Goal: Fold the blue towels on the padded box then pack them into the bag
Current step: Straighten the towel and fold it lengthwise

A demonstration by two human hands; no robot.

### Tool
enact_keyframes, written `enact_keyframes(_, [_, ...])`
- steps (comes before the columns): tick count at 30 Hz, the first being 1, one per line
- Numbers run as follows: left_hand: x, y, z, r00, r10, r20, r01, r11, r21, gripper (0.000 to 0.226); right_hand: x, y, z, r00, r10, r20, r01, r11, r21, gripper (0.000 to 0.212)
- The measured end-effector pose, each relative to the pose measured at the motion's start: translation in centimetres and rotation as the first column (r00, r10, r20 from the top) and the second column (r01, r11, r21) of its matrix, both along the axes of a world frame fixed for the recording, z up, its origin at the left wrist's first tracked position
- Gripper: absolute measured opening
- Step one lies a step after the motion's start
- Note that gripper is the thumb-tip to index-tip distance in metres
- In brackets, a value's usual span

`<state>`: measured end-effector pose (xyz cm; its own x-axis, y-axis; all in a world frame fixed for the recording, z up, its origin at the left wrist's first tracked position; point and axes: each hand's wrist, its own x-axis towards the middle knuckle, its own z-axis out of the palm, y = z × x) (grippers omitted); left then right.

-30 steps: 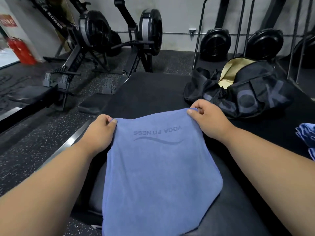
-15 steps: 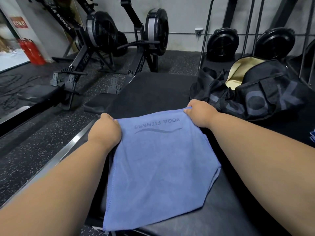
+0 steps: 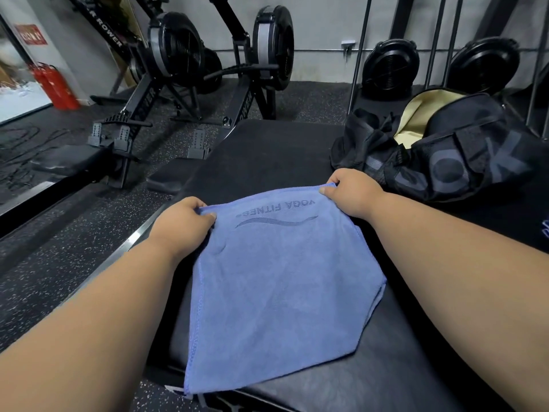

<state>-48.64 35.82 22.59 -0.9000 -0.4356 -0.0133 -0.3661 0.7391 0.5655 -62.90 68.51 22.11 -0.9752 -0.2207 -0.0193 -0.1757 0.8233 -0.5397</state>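
Note:
A blue towel (image 3: 276,281) printed "YOGA FITNESS" lies spread over the black padded box (image 3: 267,150), its near end reaching the box's front edge. My left hand (image 3: 182,223) pinches the towel's far left corner. My right hand (image 3: 352,193) pinches the far right corner. A black duffel bag (image 3: 451,156) with a pale yellow lining sits open on the box at the far right, just beyond my right hand. A sliver of another blue towel (image 3: 546,230) shows at the right edge.
Two black rowing machines (image 3: 178,63) stand on the speckled rubber floor beyond and left of the box. Black fan units (image 3: 389,66) and metal rack posts line the back wall. A red fire extinguisher (image 3: 55,86) is at far left.
Both hands have carried the towel's far edge away from me across the box, so more of the towel now lies on the padding and less hangs off the front.

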Motion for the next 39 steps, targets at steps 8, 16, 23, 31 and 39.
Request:
enact_keyframes(8, [1.8, -0.5, 0.4, 0.99, 0.013, -0.139, 0.055, 0.879, 0.474, 0.012, 3.3, 2.3, 0.4, 0.995, -0.025, 0.092, 0.068, 0.862, -0.502, 0.022])
enact_keyframes(16, [10.1, 2.0, 7.7, 0.909, -0.027, -0.415, 0.28, 0.78, 0.56, 0.019, 12.0, 5.3, 6.6, 0.998, -0.036, 0.047, 0.059, 0.703, -0.709, 0.018])
enact_keyframes(23, [19.1, 4.1, 16.2, 0.854, -0.078, -0.515, 0.404, 0.723, 0.561, 0.028, 23.0, 8.5, 17.0, 0.993, -0.04, -0.108, -0.064, 0.591, -0.804, 0.026])
enact_keyframes(31, [30.2, 6.8, 21.4, 0.827, -0.021, -0.561, 0.411, 0.704, 0.579, 0.008, 36.2, 13.4, 24.9, 0.982, -0.039, -0.182, -0.12, 0.616, -0.779, 0.024])
enact_keyframes(39, [37.0, 8.2, 24.4, 0.797, -0.037, -0.603, 0.423, 0.747, 0.513, 0.008, 44.6, 14.9, 27.3, 0.987, -0.033, -0.157, -0.115, 0.538, -0.835, 0.023])
